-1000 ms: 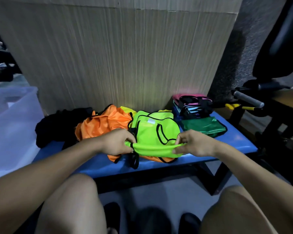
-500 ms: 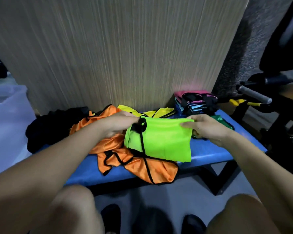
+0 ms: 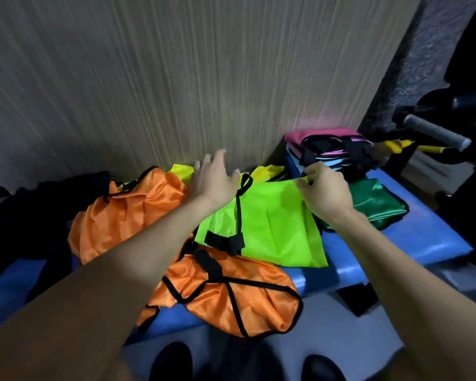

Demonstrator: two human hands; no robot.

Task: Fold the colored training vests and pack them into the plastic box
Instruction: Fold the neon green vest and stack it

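A lime-green vest (image 3: 272, 226) lies folded flat on the blue bench (image 3: 412, 240), partly on top of the orange vests (image 3: 127, 213). My left hand (image 3: 215, 180) hovers over the vest's far left corner with fingers spread and holds nothing. The far right corner of the green vest is pinched by my right hand (image 3: 324, 193). A folded dark-green vest (image 3: 379, 204) lies right of it. Behind that sits a stack of folded pink, blue and black vests (image 3: 330, 149). The plastic box is out of view.
A second orange vest (image 3: 231, 292) hangs over the bench's front edge. Dark clothing (image 3: 19, 204) is heaped at the left end. A wooden panel (image 3: 176, 78) stands right behind the bench. Black gym equipment with a grey handle (image 3: 434, 130) crowds the right side.
My left hand let go of the lime-green vest and opened, lifting a little away. The vest now lies flat on the bench. The view shifted right, so the plastic box left the frame.
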